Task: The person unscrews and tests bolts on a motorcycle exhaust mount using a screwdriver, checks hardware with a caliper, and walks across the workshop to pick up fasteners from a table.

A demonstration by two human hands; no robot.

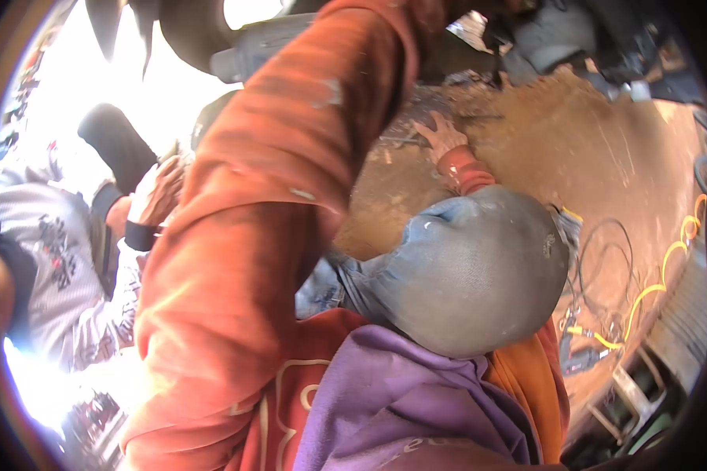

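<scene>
One right hand point(445, 140), one co-worker point(59, 243), one yellow hose point(642, 295) and one purple cloth point(401, 400) show.

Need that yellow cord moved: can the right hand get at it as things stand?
Probably yes, if it swings rightward: the right hand looks empty, and mostly ground and a dark cable lie between it and the yellow cord.

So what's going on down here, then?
Someone in a red sweatshirt has their left arm raised toward some dark parts; the left hand is out of view. Their right hand is spread at the brown ground beyond a grey knee, with nothing visibly gripped. A co-worker's hand shows at left, and a yellow hose or cord lies at right.
</scene>
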